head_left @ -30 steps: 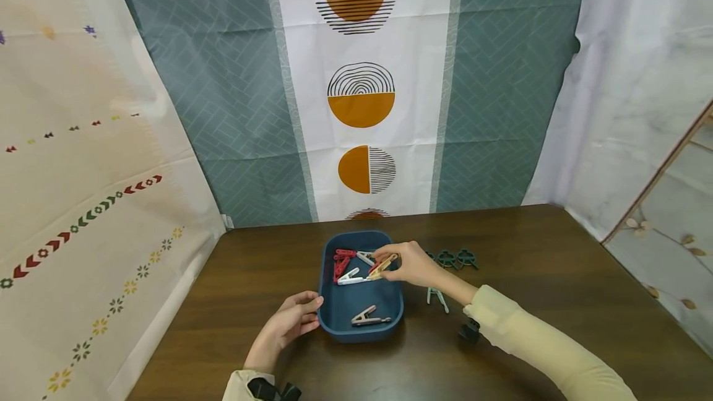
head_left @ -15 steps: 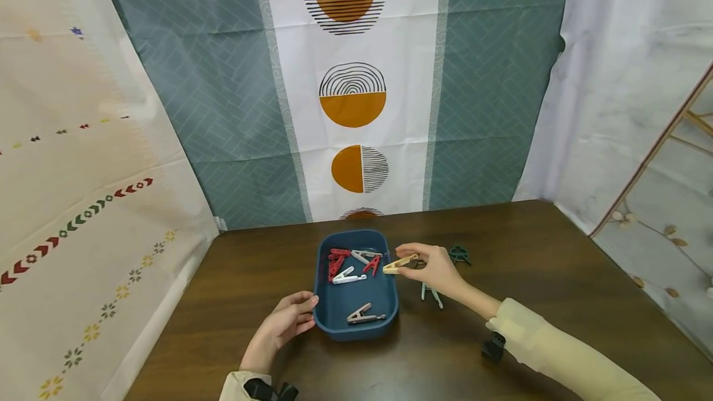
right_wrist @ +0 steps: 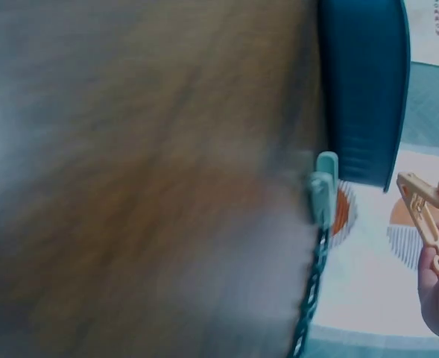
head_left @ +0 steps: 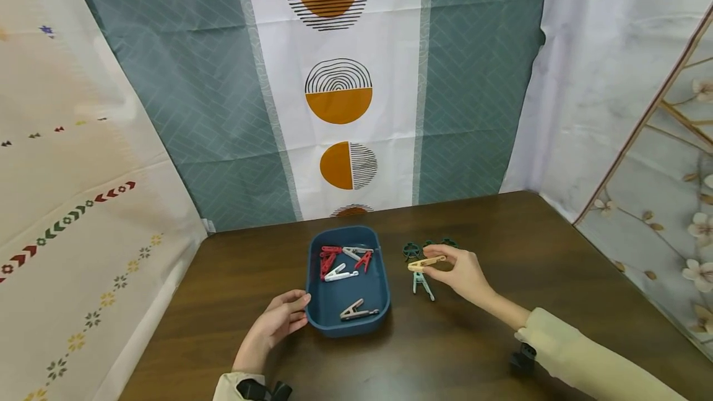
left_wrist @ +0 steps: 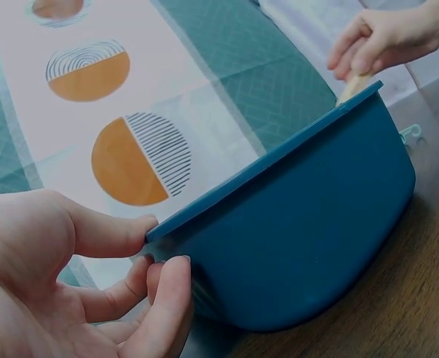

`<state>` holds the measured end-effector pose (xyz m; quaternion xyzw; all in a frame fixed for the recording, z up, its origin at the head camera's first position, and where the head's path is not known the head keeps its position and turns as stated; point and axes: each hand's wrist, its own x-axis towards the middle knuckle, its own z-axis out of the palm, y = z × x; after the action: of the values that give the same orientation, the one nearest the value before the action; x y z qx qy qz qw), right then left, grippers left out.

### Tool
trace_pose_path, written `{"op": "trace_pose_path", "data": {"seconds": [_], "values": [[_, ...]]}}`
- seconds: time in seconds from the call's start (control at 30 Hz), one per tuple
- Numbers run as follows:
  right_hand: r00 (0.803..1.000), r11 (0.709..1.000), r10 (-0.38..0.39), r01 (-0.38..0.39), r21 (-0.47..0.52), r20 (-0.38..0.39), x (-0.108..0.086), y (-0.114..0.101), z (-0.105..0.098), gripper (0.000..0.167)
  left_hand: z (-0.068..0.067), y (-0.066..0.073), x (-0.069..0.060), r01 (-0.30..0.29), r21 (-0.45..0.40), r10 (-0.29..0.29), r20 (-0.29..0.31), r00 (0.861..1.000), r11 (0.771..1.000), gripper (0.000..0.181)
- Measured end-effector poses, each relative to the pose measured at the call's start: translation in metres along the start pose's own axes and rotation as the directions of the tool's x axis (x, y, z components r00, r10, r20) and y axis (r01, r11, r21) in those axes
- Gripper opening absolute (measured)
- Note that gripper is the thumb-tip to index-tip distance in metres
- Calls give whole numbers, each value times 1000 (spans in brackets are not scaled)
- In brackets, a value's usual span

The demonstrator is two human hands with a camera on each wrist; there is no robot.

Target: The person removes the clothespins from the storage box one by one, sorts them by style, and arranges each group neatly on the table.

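My right hand [head_left: 463, 273] pinches a yellow clothespin [head_left: 426, 263] between thumb and fingers, in the air to the right of the blue bin [head_left: 356, 328]. In the right wrist view the yellow clothespin [right_wrist: 425, 224] shows its spring and hooked end. My left hand [left_wrist: 77, 268] grips the bin's near-left rim, thumb on top and fingers curled beneath. Inside the bin lie red clothespins [head_left: 327, 260], a white one [head_left: 340, 273] and a greyish one [head_left: 358, 311]. Just below the held clothespin, a mint-green clothespin [head_left: 422, 285] lies on the table.
Dark green clips [head_left: 411, 250] sit in a row behind my right hand, which partly hides them. The brown wooden table [head_left: 501, 228] ends against a hanging patterned cloth [head_left: 356, 36] at the back. Pale cloths hang on both sides.
My right hand has carried the yellow clothespin out from over the bin, rightward to above the table. The left hand keeps its grip on the rim. The head view has shifted slightly right.
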<state>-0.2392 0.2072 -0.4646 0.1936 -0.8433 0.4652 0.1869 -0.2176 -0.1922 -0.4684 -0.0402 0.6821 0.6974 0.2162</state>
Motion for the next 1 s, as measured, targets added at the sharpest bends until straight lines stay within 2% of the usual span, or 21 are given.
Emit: {"op": "trace_pose_path", "data": {"seconds": [0.23, 0.33, 0.47, 0.6, 0.8, 1.0], "values": [[997, 983, 72, -77, -167, -36, -13, 17, -13, 37, -3, -1, 1, 20, -5, -19, 11, 1000, 1000, 35], [993, 972, 111, -117, -202, -41, -15, 24, -16, 37, -4, 0, 1, 25, -18, -24, 16, 1000, 1000, 34], [980, 959, 200, -196, -206, 0, -17, 29, -19, 38, -3, 0, 2, 26, -30, -25, 31, 999, 999, 31], [960, 944, 268, -247, -219, 76, -16, 31, -18, 39, -4, -2, 1, 29, -38, -28, 36, 999, 999, 25], [940, 923, 313, -268, -275, 133, -10, 29, -11, 38, -4, -3, 0, 24, -45, -22, 40, 999, 999, 20], [933, 912, 326, -269, -308, 150, -5, 25, -3, 35, -3, -1, 0, 20, -37, -18, 42, 999, 999, 25]]}}
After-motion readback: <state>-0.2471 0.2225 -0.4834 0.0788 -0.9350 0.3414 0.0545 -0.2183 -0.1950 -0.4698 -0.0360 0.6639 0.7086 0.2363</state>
